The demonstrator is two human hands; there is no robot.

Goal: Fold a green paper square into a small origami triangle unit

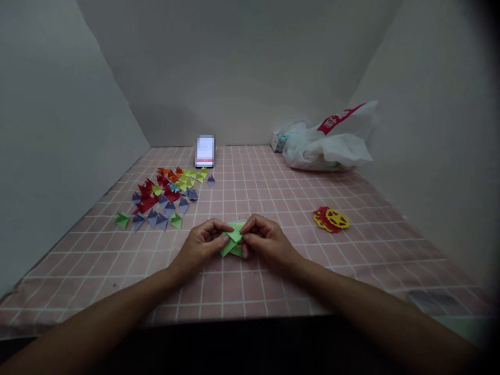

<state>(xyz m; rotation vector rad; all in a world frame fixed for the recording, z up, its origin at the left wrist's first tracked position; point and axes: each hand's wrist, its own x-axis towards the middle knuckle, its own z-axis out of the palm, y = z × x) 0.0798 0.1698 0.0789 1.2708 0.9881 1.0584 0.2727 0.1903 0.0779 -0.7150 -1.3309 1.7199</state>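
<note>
A partly folded piece of green origami paper [235, 235] is held between my two hands, low over the near middle of the table. My left hand [203, 242] pinches its left side between thumb and fingers. On the other side my right hand [269, 240] grips the right edge, thumb and forefinger closed on it. Folded flaps cross at the paper's centre, and its side edges are hidden behind the fingertips. To the left lie several small folded paper pieces [161, 220] in purple, red, yellow, orange and green.
Pink checked cloth covers the table [258, 182]. A phone [205, 151] with a lit, blurred screen stands at the back. Behind on the right are a white plastic bag [324, 148] and a small box [278, 141]. Yellow and red cut-out discs [331, 220] lie at right.
</note>
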